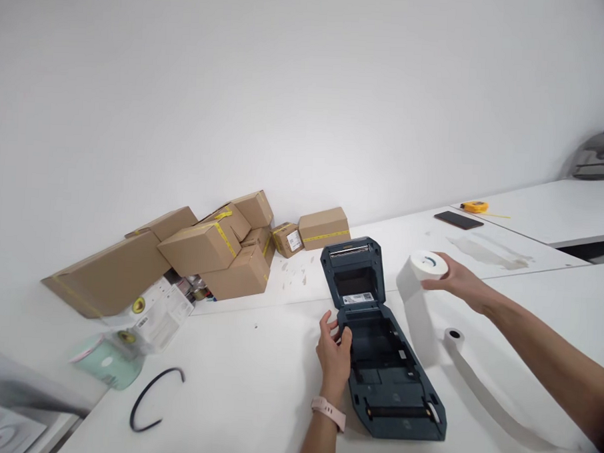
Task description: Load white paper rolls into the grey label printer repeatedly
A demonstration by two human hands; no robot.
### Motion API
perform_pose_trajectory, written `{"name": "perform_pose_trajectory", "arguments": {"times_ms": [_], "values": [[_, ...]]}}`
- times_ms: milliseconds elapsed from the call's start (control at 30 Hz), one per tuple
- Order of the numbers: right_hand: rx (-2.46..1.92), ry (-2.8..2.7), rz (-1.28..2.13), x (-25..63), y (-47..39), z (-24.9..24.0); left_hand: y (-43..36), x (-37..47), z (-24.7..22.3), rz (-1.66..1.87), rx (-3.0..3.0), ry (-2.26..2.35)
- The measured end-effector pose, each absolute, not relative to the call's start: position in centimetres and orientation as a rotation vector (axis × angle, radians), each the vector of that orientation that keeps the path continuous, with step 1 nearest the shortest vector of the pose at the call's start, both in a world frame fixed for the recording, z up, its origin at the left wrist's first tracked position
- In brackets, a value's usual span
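A dark label printer point(383, 370) lies on the white table with its lid point(355, 272) swung up, showing an unfilled roll compartment. My left hand point(334, 351) grips its left edge near the hinge, thumb over the rim and fingers outside. To the right of the lid, my right hand point(454, 280) holds a large white label roll point(425, 266) off the table. A strip of paper hangs from that roll towards the table beside the printer. Below my right forearm stands a smaller paper roll point(454, 336) with its tail unrolled across the table.
Stacked cardboard boxes point(201, 245) lean along the wall at back left. A black curved band point(141, 400) and a green package point(113, 362) lie on the left. A phone point(458, 220) and a yellow tape measure point(476, 207) are at back right.
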State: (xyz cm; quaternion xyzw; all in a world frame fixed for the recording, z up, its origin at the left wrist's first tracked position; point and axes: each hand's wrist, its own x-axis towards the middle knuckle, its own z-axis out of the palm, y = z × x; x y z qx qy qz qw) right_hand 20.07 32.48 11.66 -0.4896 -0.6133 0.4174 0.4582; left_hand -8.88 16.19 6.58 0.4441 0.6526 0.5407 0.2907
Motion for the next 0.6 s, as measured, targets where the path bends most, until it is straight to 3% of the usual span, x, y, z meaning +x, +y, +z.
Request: {"name": "perform_pose_trajectory", "arguments": {"times_ms": [300,600], "values": [[-1.418,-1.595,1.035,18.1,34.5,4.4,16.2,-8.9,6.6,1.428,1.199,1.745],[-1.293,-1.611,1.083,22.8,31.3,2.7,16.3,-8.9,6.6,1.444,1.185,1.743]]}}
